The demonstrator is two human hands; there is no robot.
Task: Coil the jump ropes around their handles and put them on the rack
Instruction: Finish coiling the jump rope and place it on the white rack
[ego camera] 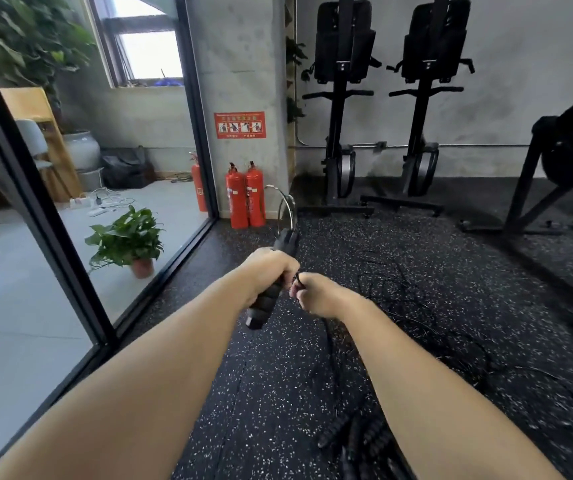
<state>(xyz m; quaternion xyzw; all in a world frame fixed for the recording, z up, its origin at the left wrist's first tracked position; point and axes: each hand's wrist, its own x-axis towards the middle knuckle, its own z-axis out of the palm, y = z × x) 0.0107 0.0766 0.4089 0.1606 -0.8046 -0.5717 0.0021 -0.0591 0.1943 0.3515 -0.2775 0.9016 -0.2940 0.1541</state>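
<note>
My left hand (pixel 268 268) grips black ribbed jump rope handles (pixel 265 304), held tilted in front of me. A loop of thin rope (pixel 286 204) arcs out of their top end. Just to the right, my right hand (pixel 314 294) is closed on the black rope (pixel 330 344), which hangs down from it toward the floor. More black rope (pixel 395 289) lies tangled on the speckled rubber floor to the right. Other black ribbed handles (pixel 364 436) lie on the floor near my right forearm. No rack for the ropes is identifiable.
A glass wall with a black frame (pixel 42 216) runs along the left, with a potted plant (pixel 129 240) behind it. Two red fire extinguishers (pixel 246 197) stand at the pillar. Black gym machines (pixel 342 109) line the back wall and another (pixel 569 168) stands at right.
</note>
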